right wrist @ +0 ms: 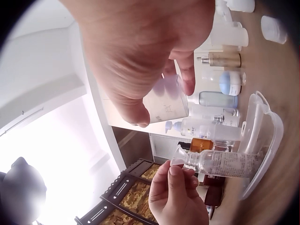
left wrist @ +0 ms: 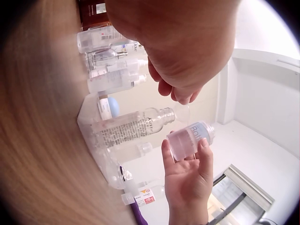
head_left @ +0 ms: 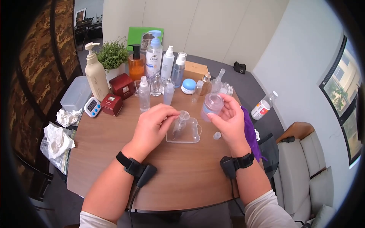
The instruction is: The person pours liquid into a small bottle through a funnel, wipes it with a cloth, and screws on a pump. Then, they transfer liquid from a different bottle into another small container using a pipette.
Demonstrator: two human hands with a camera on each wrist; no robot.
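A clear bottle (left wrist: 133,126) with printed text stands upright in a shallow clear plastic tray (head_left: 192,137). A small clear funnel (right wrist: 179,154) sits at its mouth. My left hand (head_left: 154,123) pinches the funnel's rim between thumb and fingertips. To the right, my right hand (head_left: 232,123) holds an open clear wide-mouthed jar (head_left: 213,105) with thumb and fingers around its side, raised above the table. The jar looks faintly pink and carries a pale blue label, and it is held close beside the funnel.
A small clear cap (head_left: 217,135) lies right of the tray. Behind stand several spray bottles (head_left: 144,95), pump bottles (head_left: 154,57), a blue-lidded jar (head_left: 188,86) and dark red boxes (head_left: 111,105). A timer (head_left: 92,106) is at left, a purple cloth (head_left: 249,133) at right.
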